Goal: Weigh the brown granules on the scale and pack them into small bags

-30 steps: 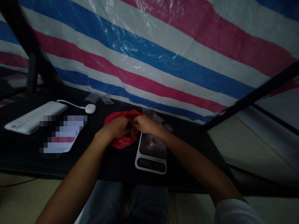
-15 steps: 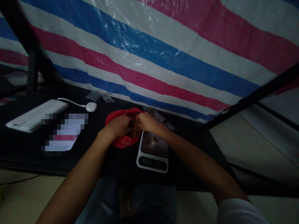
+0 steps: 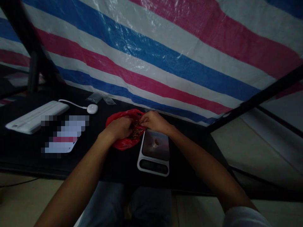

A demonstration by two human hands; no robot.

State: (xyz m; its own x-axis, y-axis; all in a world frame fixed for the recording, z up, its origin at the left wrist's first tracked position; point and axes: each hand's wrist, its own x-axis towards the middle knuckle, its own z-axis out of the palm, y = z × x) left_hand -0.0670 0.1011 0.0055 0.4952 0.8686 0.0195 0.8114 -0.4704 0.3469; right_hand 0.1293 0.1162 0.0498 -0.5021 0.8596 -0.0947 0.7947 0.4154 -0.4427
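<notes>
Being pinched between the close-together left hand (image 3: 118, 128) and right hand (image 3: 153, 122), a brown clump (image 3: 136, 130) (its material too dark to tell) is being held at three o'clock from the left hand, above a red plastic bag (image 3: 121, 144), with a digital kitchen scale (image 3: 155, 151) sitting at four o'clock from the bag.

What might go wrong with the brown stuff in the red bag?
The brown crumbly bits sit at the mouth of the red plastic bag, between the left hand and right hand, so some might spill. The digital scale is right beside them, so crumbs could land on it. Bits dropped on the dark tabletop might be hard to spot.
</notes>
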